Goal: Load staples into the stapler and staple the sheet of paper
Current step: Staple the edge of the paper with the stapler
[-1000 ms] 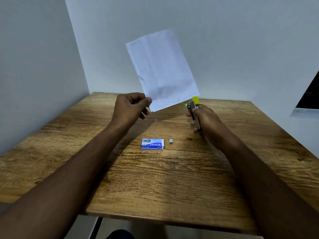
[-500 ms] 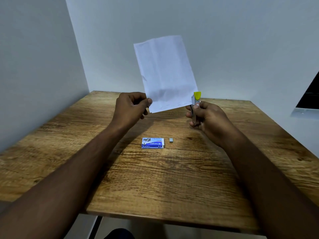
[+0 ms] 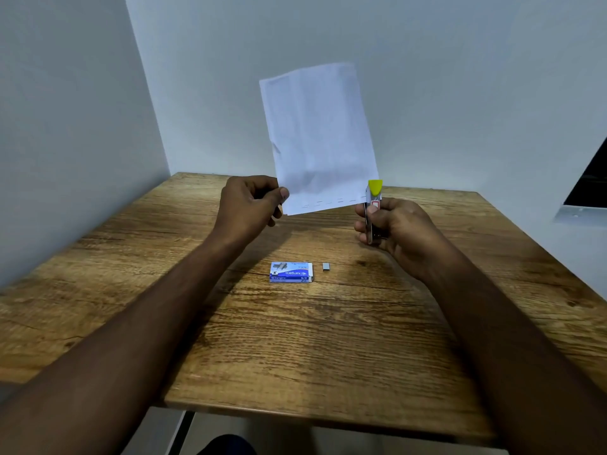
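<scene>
My left hand (image 3: pixel 251 205) pinches the lower left corner of a white sheet of paper (image 3: pixel 317 133), held upright above the wooden table (image 3: pixel 295 349). A row of several staples runs along the sheet's bottom edge. My right hand (image 3: pixel 399 226) grips a small metal stapler (image 3: pixel 373 205) with a yellow-green tip, held upright; its jaws sit on the sheet's lower right corner. A blue staple box (image 3: pixel 290 272) lies on the table below the hands, with a short strip of loose staples (image 3: pixel 325 266) just right of it.
White walls close in on the left and back of the table. A dark window with a pale sill (image 3: pixel 584 198) is at the right. The table's front edge runs across the bottom, with floor and a dark shape under it.
The sheet has swung more upright and shifted right. My right hand has raised and straightened the stapler, bringing it onto the sheet's lower right corner.
</scene>
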